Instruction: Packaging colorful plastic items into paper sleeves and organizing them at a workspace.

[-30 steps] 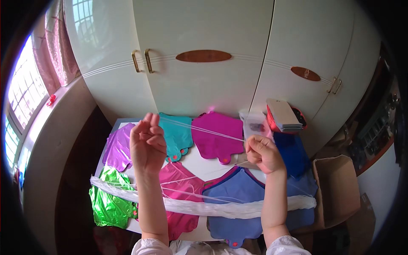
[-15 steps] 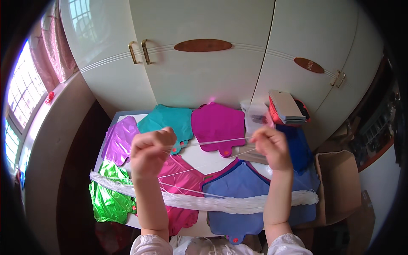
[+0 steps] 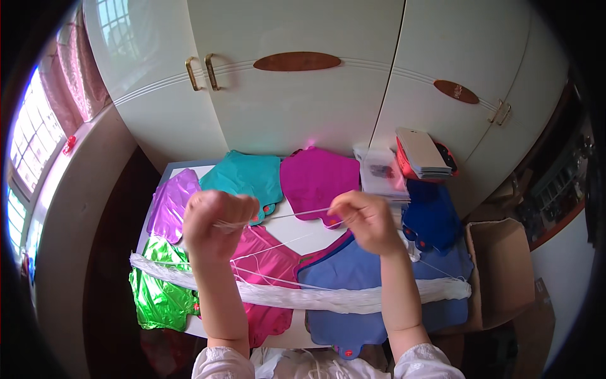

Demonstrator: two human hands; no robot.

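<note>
My left hand (image 3: 221, 218) is fisted on white thread (image 3: 293, 215); right hand (image 3: 366, 220) pinches it. I'd hold tension even, clear of the white skein (image 3: 341, 299) below.

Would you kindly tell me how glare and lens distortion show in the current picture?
Head view: the window at left is washed out nearly white; head view: bright highlights streak the crumpled green foil; head view: edges of the cabinet doors curve, and the corners go black.
</note>
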